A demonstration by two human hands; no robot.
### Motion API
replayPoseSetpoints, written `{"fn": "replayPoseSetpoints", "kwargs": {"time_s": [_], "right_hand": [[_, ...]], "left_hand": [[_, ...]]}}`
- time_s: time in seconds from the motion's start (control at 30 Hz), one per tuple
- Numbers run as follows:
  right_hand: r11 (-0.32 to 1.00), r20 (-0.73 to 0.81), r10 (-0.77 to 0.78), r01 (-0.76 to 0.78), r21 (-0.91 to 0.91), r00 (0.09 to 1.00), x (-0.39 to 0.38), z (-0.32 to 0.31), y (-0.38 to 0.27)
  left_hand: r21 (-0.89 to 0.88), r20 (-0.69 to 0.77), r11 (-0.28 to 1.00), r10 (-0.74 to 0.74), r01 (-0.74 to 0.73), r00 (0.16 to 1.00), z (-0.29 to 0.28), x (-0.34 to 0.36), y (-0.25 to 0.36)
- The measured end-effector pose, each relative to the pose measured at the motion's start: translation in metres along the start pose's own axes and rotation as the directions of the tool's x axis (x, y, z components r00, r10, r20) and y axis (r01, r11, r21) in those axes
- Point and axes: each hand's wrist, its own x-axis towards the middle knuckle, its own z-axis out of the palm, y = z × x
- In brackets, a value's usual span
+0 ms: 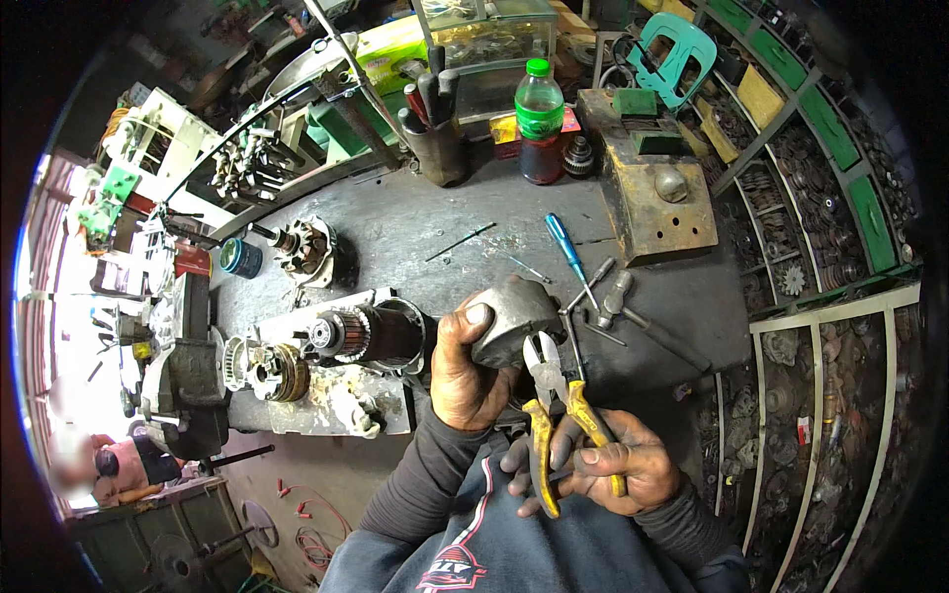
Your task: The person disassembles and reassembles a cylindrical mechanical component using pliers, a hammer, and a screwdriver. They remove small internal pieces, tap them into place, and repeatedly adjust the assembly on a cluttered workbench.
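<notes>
My left hand is wrapped round a grey, cup-shaped metal housing, thumb on its outer face. Held in my right hand is a pair of cutting pliers with worn yellow handles. Its handles are spread and its jaws stand slightly apart at the housing's lower right rim; whether they touch it I cannot tell. To the left, a motor armature with copper windings lies on its side, next to a slip-ring part. Behind these sits a finned rotor piece.
On the dark bench lie a blue screwdriver, a hammer and thin rods. A tool-filled cup, a green-capped bottle and a rusty metal box stand behind. Shelves of parts line the right; a bench vise is left.
</notes>
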Motion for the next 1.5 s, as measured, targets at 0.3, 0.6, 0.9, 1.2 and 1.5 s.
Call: {"fn": "replayPoseSetpoints", "kwargs": {"time_s": [0.3,0.6,0.9,1.2,1.5], "right_hand": [[0.996,0.055,-0.006,0.001,0.094,0.998,0.009,-0.007,0.006],[0.995,0.096,-0.028,0.019,0.097,0.995,0.012,-0.011,0.010],[0.988,0.057,-0.031,0.022,0.153,0.998,0.009,-0.012,0.013],[0.826,-0.263,-0.235,0.050,-0.562,0.936,0.001,-0.003,0.000],[0.845,-0.200,-0.069,-0.049,-0.533,0.977,-0.004,0.007,-0.024]], "left_hand": [[0.006,0.043,0.997,0.072,-0.072,0.996,0.002,0.001,0.008],[0.004,0.092,0.995,0.103,-0.104,0.990,0.001,0.003,0.011],[0.170,0.152,0.962,0.188,-0.213,0.970,-0.003,0.006,0.017],[0.153,0.053,0.974,0.162,-0.168,0.985,0.004,0.004,0.018],[0.211,0.060,0.961,0.169,-0.178,0.984,0.005,-0.006,0.019]]}}
